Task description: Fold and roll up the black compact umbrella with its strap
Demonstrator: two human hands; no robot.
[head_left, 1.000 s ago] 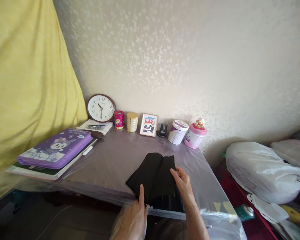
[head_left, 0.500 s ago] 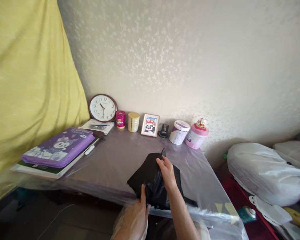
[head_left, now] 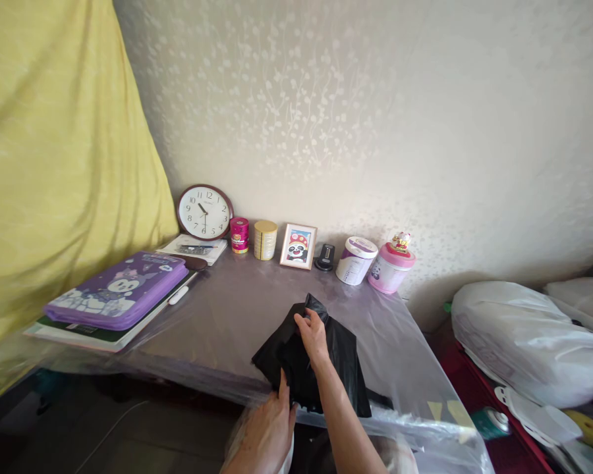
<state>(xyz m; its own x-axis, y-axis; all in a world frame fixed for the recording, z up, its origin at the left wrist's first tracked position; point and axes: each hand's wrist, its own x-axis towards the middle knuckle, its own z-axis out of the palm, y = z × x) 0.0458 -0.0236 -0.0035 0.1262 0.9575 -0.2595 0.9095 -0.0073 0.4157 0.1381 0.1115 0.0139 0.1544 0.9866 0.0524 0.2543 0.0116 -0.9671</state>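
Note:
Black, pleated, umbrella-like fabric [head_left: 343,355] lies fanned out over the table's front edge, its corners pointed. I cannot make out a shaft or a handle. A narrow black strip sticks out at its lower right. My right hand [head_left: 312,334] pinches a raised fold near the top, thumb against the fingers. Low on the near side, my left hand [head_left: 269,418] grips the gathered part, with its index finger stretched along the fabric. Part of the left fingers is hidden behind the hand and the folds.
Clear plastic film covers the table [head_left: 217,309]. Along the wall stand a clock [head_left: 205,212], cans, a picture frame [head_left: 298,246] and tubs [head_left: 356,261]. A purple case [head_left: 118,289] lies on books at left. Right of the table are a white bag [head_left: 528,336] and a spray can [head_left: 491,422].
My right hand has moved slightly left, drawing the raised fold with it, and more of the fabric's right side shows flat. My left hand stays almost where it was.

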